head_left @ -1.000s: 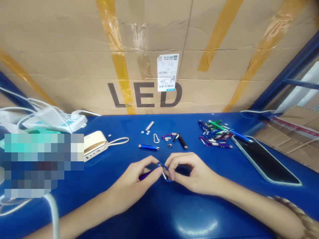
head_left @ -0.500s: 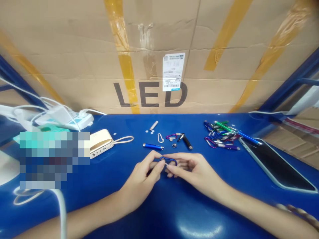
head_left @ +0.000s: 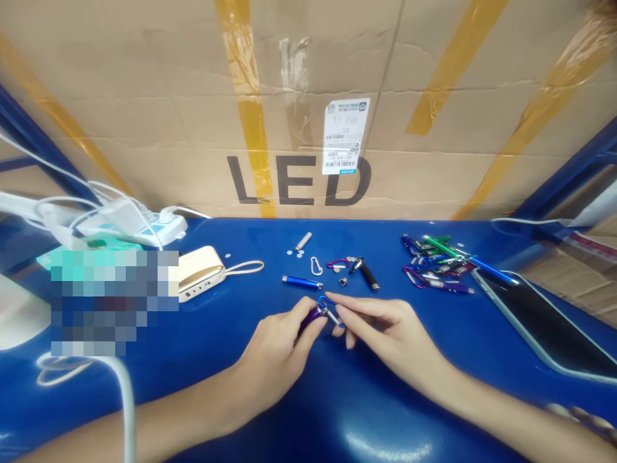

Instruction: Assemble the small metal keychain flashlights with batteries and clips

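My left hand (head_left: 277,347) is closed round a small purple flashlight (head_left: 309,317), whose end sticks out past the thumb. My right hand (head_left: 385,328) pinches a blue carabiner clip (head_left: 331,309) that meets the flashlight's end, with its other fingers stretched out. Both hands rest on the blue table (head_left: 308,411) near its middle. Just beyond them lie a blue flashlight (head_left: 301,281), a black flashlight (head_left: 366,272), a silver carabiner (head_left: 315,265), a purple carabiner (head_left: 336,263) and a silver tube (head_left: 303,241) with small round cells beside it.
A pile of coloured flashlights and clips (head_left: 436,262) lies at the right, with a phone (head_left: 544,318) beyond it. A gold power bank (head_left: 200,273), a white power strip (head_left: 139,225) and white cables lie at the left. A large cardboard box (head_left: 308,109) closes the back.
The blue clip has turned from lying flat between the fingertips to hanging at the purple flashlight's end. My right fingers have stretched out. The view has shifted a little left.
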Demonstrator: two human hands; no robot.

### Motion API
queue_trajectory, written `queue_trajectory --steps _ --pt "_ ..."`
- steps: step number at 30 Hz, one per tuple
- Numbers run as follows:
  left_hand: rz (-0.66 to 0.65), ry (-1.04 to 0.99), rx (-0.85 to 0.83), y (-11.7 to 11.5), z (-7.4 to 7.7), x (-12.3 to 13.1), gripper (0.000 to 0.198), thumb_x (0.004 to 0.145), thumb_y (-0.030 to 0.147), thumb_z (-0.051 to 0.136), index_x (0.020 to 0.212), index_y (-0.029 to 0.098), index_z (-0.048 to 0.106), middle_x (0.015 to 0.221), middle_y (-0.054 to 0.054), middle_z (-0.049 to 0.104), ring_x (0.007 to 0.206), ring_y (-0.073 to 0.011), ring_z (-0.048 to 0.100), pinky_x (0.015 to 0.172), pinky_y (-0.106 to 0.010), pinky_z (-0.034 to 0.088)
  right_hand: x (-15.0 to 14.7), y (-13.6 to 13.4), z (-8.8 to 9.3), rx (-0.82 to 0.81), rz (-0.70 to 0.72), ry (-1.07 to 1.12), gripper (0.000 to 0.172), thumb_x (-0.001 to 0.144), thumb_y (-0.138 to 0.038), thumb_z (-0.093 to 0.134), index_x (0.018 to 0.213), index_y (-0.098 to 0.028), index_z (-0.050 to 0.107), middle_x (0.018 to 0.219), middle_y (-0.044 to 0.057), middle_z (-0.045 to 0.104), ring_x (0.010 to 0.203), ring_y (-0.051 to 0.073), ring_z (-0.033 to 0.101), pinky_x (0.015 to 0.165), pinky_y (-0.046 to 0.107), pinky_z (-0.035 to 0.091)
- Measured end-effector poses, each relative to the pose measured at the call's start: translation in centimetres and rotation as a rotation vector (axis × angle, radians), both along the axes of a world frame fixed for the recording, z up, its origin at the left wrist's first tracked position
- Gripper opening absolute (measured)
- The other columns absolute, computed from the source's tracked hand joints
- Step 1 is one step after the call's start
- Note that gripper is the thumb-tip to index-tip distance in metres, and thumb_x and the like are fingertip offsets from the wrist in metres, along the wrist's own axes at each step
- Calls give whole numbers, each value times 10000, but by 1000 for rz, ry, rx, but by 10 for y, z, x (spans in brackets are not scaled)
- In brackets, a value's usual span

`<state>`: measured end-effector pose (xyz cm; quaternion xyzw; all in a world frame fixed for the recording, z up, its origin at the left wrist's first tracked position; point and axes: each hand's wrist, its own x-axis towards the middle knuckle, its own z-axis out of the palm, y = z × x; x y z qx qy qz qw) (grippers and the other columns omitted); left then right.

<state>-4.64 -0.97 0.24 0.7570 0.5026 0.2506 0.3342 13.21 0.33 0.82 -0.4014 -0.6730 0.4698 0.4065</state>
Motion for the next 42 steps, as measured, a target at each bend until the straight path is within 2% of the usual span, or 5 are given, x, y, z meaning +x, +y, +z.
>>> queue_trajectory --steps 6,12,21,28,42 --pt "2 -129 140 3 -1 0 203 913 268 399 1028 237 563 925 2 616 810 -132 551 782 -235 422 0 0 -1 36 -14 29 255 815 -245 599 1033 -156 697 673 19 699 520 109 635 542 214 564" --pt "13 -232 -125 4 6 -3 308 918 379 362 1027 204 590 694 20 577 625 -115 502 625 -218 419 5 2 -1 267 -28 -78 209 813 -192 591 977 -163 717 668 18 697 562 116 641 564 209 554" --pt "79 -46 -165 1 17 -3 257 892 401 381 835 215 549 515 74 442 488 -84 355 488 -207 260 10 8 -1 324 160 -234 246 887 -203 509 1061 -178 681 658 9 632 621 95 599 585 187 488" --pt "59 -185 -159 -1 11 1 261 887 399 383 744 194 456 481 93 317 457 -71 241 455 -208 212 8 6 -13 575 168 -340 225 864 -220 539 1035 -149 666 766 43 619 628 100 568 595 203 482" --pt "-51 -104 -130 -5 10 -1 226 923 345 346 780 199 442 503 97 332 454 -67 261 471 -206 233 4 3 -7 890 126 -630 252 894 -157 399 825 -98 635 609 26 524 535 119 454 512 231 409"
